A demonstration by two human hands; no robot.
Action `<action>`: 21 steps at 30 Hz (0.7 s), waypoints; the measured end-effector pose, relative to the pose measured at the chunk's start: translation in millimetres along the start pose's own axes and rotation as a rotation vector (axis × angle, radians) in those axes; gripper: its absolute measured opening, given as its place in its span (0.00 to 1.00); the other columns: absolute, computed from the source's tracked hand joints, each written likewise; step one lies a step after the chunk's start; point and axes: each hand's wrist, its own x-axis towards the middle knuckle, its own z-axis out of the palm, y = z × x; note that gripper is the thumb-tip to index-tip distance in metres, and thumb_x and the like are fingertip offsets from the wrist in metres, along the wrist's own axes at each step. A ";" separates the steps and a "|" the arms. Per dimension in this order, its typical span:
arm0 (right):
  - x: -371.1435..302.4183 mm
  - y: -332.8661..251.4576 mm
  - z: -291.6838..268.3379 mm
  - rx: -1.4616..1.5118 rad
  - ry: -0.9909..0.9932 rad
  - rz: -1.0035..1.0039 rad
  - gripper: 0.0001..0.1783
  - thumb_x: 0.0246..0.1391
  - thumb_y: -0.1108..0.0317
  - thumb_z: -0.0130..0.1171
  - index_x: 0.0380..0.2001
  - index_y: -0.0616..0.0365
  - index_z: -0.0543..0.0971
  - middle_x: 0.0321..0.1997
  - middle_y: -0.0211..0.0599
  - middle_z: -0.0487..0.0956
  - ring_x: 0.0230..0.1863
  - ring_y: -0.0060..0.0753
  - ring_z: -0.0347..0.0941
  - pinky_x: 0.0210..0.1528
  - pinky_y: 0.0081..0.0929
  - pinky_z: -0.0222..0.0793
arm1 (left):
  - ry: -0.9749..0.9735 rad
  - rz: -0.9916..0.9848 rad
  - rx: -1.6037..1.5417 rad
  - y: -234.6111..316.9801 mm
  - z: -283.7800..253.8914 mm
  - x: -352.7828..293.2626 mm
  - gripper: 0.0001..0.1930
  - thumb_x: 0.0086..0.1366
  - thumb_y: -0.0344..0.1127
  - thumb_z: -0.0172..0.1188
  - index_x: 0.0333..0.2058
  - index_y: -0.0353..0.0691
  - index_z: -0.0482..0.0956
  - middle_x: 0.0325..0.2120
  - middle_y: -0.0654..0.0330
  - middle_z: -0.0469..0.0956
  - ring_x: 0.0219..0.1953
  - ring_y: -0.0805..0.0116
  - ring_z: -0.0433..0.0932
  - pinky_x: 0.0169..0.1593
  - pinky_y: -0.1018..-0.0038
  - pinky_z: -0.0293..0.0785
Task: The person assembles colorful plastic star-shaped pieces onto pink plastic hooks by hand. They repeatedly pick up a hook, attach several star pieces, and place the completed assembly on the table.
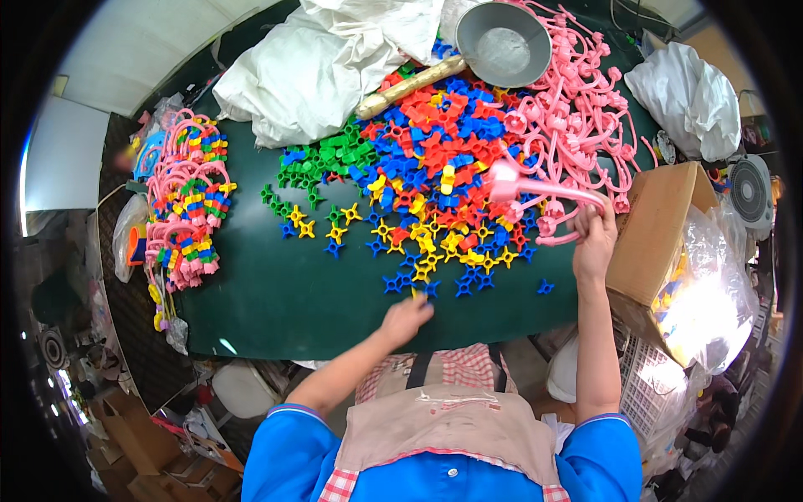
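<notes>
Fingers, right hand (595,235): closed round thin end of pink stem (554,188) | left hand (406,319): bunched beside yellow block (416,293), hold unclear | location: over block pile (447,151) | handling: probably light, bendy, smooth; grip thin end

The tabletop (268,293) is free front-left, blocked centrally by piled pieces (443,138).

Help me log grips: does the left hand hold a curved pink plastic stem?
No, the right hand holds the curved pink plastic stem; the left hand sits apart.
</notes>
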 end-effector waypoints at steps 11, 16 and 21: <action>-175.9 132.9 -36.5 -1.089 -0.239 0.233 0.13 0.51 0.69 0.55 0.40 0.52 0.81 0.34 0.42 0.79 0.36 0.46 0.76 0.43 0.41 0.72 | 0.150 -0.201 -0.462 -47.9 -82.6 3.5 0.18 0.57 0.16 0.55 0.46 0.34 0.79 0.40 0.50 0.76 0.42 0.56 0.83 0.42 0.68 0.79; -198.2 124.9 23.5 -1.217 0.082 0.171 0.25 0.48 0.58 0.66 0.46 0.60 0.74 0.41 0.43 0.76 0.44 0.49 0.74 0.49 0.46 0.69 | 0.263 -0.166 -0.253 -45.0 -82.1 17.4 0.17 0.58 0.20 0.57 0.46 0.37 0.80 0.43 0.50 0.78 0.44 0.53 0.82 0.43 0.64 0.80; -230.8 177.7 48.6 -1.030 0.066 0.460 0.27 0.49 0.63 0.66 0.49 0.64 0.70 0.30 0.44 0.79 0.33 0.50 0.80 0.41 0.41 0.75 | 0.058 -0.114 0.104 -23.7 -59.1 72.7 0.10 0.57 0.24 0.58 0.39 0.39 0.79 0.45 0.50 0.73 0.40 0.48 0.80 0.40 0.54 0.78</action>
